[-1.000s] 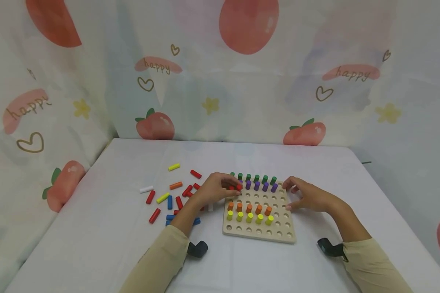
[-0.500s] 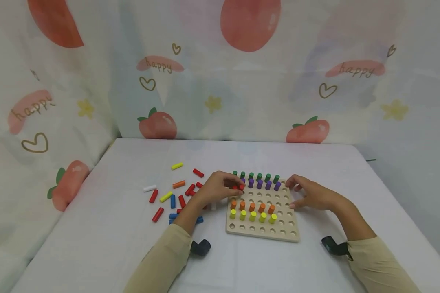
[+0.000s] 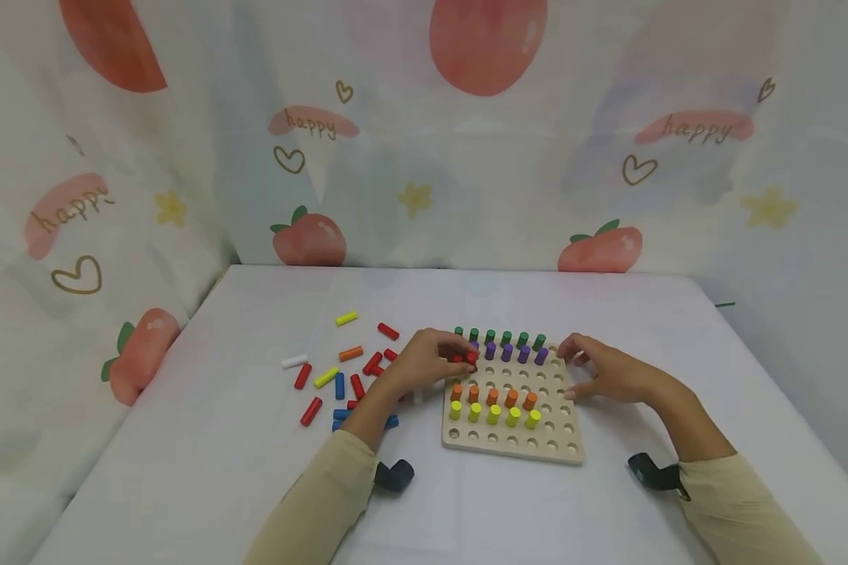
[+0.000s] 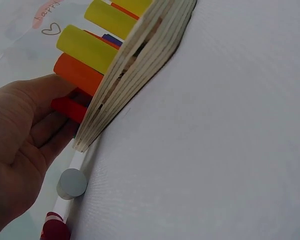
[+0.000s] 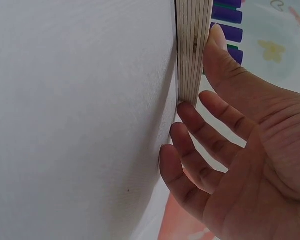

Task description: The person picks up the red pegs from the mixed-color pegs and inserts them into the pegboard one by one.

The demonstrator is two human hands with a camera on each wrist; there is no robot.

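Observation:
In the head view, a square wooden pegboard (image 3: 512, 453) lies on the table with its holes partly filled by rows of upright pegs: green (image 3: 506, 337), purple (image 3: 506, 352), orange (image 3: 492, 397) and yellow (image 3: 494, 415). Over the board's left side, my left hand (image 3: 424, 362) pinches a red peg (image 3: 472, 358) between thumb and fingers. Another red peg (image 3: 458, 359) shows just left of it, partly hidden by the fingers. My right hand (image 3: 611, 373) rests at the board's right edge with relaxed, spread fingers. In the right wrist view, its thumb (image 5: 217, 40) touches the board's top.
Loose red (image 3: 311, 412), blue (image 3: 340, 385), yellow (image 3: 347, 318), orange (image 3: 350, 353) and white (image 3: 294, 361) pegs lie scattered left of the board, some behind the left forearm. A printed cloth (image 3: 396, 141) hangs behind the table's far edge.
The whole head view has shifted a little, so everything appears slightly further right. Both hands keep nearly the same places on the board, the left still at the red pegs.

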